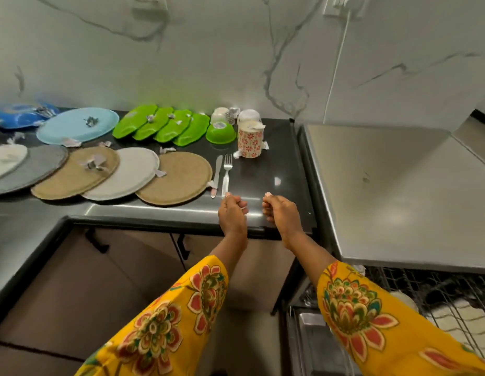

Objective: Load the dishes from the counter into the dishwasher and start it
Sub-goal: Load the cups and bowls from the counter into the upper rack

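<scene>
A fork (226, 169) and a knife (217, 172) lie flat side by side on the dark counter (279, 164). My left hand (231, 213) hovers at the counter's front edge with curled fingers, its thumb tip right at the end of the fork's handle. My right hand (282, 215) is a hand's width to the right, fingers curled, holding nothing. Round plates (176, 181) in brown, white and grey overlap in a row to the left. Behind them are green leaf-shaped plates (165, 126), a green bowl (221, 132) and a floral cup (250, 142). The dishwasher rack (453, 302) shows at lower right.
A steel surface (385, 185) adjoins the counter on the right, above the open dishwasher. A pale blue plate (75, 126) and a blue dish (21, 115) sit at back left, white bowls (248, 115) behind the cup. Cabinet doors (132, 261) lie below the counter.
</scene>
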A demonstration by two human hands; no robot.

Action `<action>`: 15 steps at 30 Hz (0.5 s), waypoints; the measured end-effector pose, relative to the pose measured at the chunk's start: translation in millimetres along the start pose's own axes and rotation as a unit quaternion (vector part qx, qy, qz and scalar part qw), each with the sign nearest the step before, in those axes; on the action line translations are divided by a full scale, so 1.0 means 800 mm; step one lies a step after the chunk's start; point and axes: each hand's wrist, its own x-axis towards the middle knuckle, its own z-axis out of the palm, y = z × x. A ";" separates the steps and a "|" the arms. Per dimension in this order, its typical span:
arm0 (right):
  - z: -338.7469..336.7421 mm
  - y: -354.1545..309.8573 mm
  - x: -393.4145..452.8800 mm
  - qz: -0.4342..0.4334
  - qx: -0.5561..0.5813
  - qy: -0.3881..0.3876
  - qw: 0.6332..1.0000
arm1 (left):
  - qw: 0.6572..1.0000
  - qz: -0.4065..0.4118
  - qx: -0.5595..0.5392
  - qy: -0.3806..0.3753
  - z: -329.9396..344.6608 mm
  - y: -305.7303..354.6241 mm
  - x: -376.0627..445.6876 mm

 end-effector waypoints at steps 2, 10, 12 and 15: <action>0.018 -0.008 0.016 0.002 0.007 0.010 1.000 | 1.000 -0.004 0.007 -0.012 0.000 0.010 0.022; 0.049 -0.033 0.057 0.024 0.030 0.056 0.998 | 0.998 -0.044 0.004 -0.052 0.014 0.033 0.089; 0.052 -0.038 0.066 0.030 0.028 0.058 0.997 | 0.997 -0.049 0.003 -0.061 0.021 0.037 0.100; 0.055 -0.045 0.084 0.031 0.021 0.060 0.998 | 0.995 -0.054 0.005 -0.082 0.032 0.043 0.114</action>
